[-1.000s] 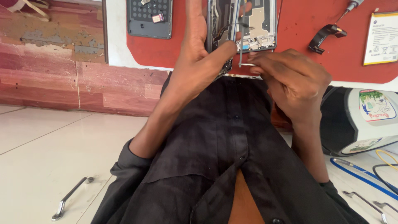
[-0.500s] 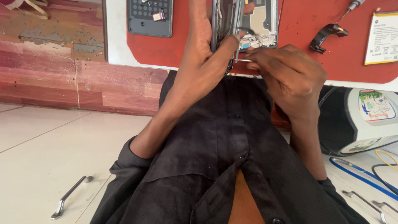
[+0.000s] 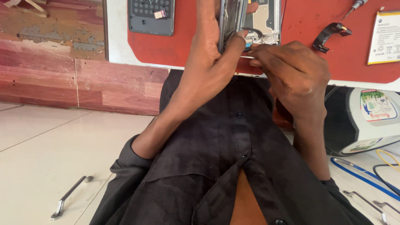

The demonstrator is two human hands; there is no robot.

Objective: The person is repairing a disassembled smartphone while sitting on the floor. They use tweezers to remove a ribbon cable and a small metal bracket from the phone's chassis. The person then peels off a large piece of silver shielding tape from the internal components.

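My left hand (image 3: 208, 71) grips an opened phone (image 3: 231, 21) and holds it up on its edge above the red work mat (image 3: 179, 46). A second opened phone body (image 3: 266, 21) lies flat on the mat right behind it. My right hand (image 3: 291, 75) pinches a thin metal tool (image 3: 246, 57), its tip against the lower edge of the held phone next to my left thumb. A black looped cable (image 3: 252, 31) shows at the phone's side. How the tool ends inside my fingers is hidden.
On the mat lie a dark phone back cover (image 3: 151, 16), a black bent strap piece (image 3: 329, 35), a screwdriver (image 3: 356, 6) and a white battery (image 3: 383, 37). A round white and black device (image 3: 366, 121), blue cables (image 3: 362, 175) and metal handles (image 3: 68, 196) sit on the tiled floor.
My left hand has turned the phone further onto its edge and lifted it slightly. My right hand has moved up and left, bringing the tool tip to the phone's edge.
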